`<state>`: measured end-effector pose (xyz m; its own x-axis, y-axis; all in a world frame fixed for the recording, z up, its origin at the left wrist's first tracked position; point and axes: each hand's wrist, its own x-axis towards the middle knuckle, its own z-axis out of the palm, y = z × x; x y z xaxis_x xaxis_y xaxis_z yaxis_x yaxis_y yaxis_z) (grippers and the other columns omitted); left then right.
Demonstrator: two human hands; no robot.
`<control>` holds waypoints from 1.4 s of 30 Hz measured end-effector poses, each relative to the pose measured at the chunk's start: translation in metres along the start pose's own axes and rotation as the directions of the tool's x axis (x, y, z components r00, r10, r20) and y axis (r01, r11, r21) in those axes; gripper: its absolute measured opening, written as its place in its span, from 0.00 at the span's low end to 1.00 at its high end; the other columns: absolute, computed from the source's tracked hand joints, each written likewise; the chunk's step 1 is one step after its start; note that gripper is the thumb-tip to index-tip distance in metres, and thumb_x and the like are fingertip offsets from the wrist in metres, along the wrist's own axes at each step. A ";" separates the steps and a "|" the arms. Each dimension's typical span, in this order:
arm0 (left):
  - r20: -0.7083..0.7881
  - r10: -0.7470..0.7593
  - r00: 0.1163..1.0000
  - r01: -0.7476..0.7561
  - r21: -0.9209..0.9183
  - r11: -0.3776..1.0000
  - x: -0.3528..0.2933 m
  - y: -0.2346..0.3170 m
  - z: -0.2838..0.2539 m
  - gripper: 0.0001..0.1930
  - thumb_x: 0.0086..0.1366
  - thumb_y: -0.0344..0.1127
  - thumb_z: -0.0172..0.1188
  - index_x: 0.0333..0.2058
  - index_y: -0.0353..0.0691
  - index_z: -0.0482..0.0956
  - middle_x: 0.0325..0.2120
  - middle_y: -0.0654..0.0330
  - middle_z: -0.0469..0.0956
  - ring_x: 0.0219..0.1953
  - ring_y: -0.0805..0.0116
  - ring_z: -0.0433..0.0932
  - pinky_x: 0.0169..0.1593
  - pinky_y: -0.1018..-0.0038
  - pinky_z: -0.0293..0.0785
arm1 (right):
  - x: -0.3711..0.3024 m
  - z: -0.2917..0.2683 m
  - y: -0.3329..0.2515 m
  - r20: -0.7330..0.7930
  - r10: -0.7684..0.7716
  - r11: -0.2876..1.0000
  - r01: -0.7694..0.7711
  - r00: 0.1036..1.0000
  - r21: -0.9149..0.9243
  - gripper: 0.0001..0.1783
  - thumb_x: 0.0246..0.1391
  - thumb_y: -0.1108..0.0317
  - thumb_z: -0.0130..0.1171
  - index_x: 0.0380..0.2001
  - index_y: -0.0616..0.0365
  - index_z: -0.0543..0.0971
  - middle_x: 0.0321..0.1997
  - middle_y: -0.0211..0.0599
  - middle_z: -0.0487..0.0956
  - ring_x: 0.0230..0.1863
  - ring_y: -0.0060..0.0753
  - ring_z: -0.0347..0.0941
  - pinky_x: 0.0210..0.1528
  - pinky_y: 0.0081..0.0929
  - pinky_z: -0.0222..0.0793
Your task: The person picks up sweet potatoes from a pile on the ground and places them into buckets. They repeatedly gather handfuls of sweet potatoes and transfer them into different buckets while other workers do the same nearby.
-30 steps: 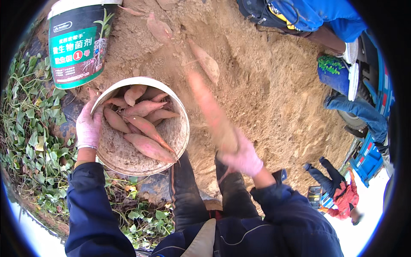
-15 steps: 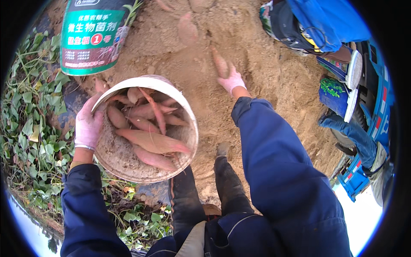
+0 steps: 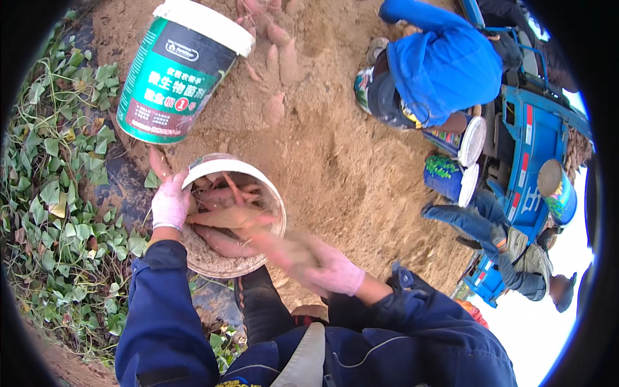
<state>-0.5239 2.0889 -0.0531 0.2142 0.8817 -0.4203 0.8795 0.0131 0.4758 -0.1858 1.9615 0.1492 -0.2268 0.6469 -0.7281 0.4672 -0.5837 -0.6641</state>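
Note:
My left hand [image 3: 171, 201], in a pale pink glove, grips the rim of a white bucket [image 3: 282, 216] that is tilted toward me. Inside lie several pink-skinned sweet potatoes [image 3: 222, 244], with bare dirty wall below them. My gloved right hand [image 3: 332, 266] is closed around another sweet potato [image 3: 284, 250], blurred by motion. That sweet potato's far end reaches over the bucket's right rim. Another sweet potato [image 3: 159, 162] lies on the ground just beyond my left hand.
A green and black bucket [image 3: 171, 84] with a white rim lies ahead left. Several sweet potatoes [image 3: 274, 55] rest on sandy soil [image 3: 335, 168]. Leafy vines [image 3: 58, 193] border the left. A person in blue [image 3: 445, 61] bends at right, near buckets [image 3: 445, 177] and a blue truck [image 3: 522, 148].
My right hand has picked up a sweet potato from the soil and brought it back to the bucket's right side. The view has shifted, showing more of the people and truck.

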 end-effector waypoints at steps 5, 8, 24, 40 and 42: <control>0.093 -0.051 0.994 0.051 0.004 0.999 -0.001 0.003 -0.005 0.27 0.59 0.28 0.66 0.59 0.50 0.77 0.52 0.52 0.80 0.52 0.46 0.79 0.55 0.56 0.77 | 0.163 -0.065 0.029 -0.236 -0.136 0.963 0.073 0.962 -0.260 0.35 0.55 0.52 0.65 0.64 0.56 0.75 0.65 0.57 0.75 0.67 0.58 0.71 0.70 0.42 0.67; 0.117 -0.083 0.990 0.083 0.004 0.997 -0.002 0.007 -0.007 0.27 0.59 0.29 0.66 0.58 0.50 0.76 0.54 0.55 0.80 0.54 0.48 0.79 0.57 0.58 0.77 | 0.295 -0.112 0.052 -0.476 0.113 0.864 -0.323 0.872 -0.386 0.54 0.49 0.45 0.69 0.75 0.54 0.60 0.75 0.61 0.64 0.70 0.60 0.67 0.71 0.43 0.66; 0.058 -0.054 0.997 0.058 -0.070 0.996 -0.010 0.016 -0.008 0.31 0.50 0.23 0.67 0.55 0.46 0.76 0.57 0.53 0.78 0.57 0.46 0.77 0.60 0.57 0.76 | 0.156 -0.226 -0.057 -0.131 -0.160 0.957 0.186 0.978 0.225 0.25 0.58 0.63 0.65 0.56 0.65 0.78 0.61 0.49 0.79 0.63 0.45 0.76 0.64 0.40 0.72; -0.124 0.025 0.992 -0.042 -0.135 0.990 -0.034 0.053 0.012 0.31 0.49 0.29 0.70 0.55 0.44 0.77 0.55 0.57 0.78 0.56 0.51 0.78 0.58 0.56 0.75 | 0.317 -0.037 -0.033 0.239 -0.356 0.870 0.414 0.903 -0.268 0.18 0.64 0.58 0.57 0.52 0.53 0.82 0.52 0.45 0.83 0.56 0.50 0.78 0.61 0.40 0.73; -0.111 0.004 0.994 -0.019 -0.132 0.991 -0.038 0.058 0.016 0.28 0.53 0.32 0.67 0.55 0.45 0.77 0.55 0.58 0.79 0.59 0.53 0.77 0.58 0.56 0.74 | 0.358 0.006 -0.025 0.460 -0.341 0.804 0.508 0.820 -0.310 0.20 0.65 0.55 0.54 0.55 0.50 0.81 0.54 0.47 0.82 0.58 0.52 0.77 0.63 0.42 0.71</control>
<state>-0.4738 2.0484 -0.0218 0.1691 0.9288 -0.3298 0.8115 0.0587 0.5814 -0.2842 2.2046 -0.0964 -0.7382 0.5041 -0.4483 0.5248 0.0117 -0.8511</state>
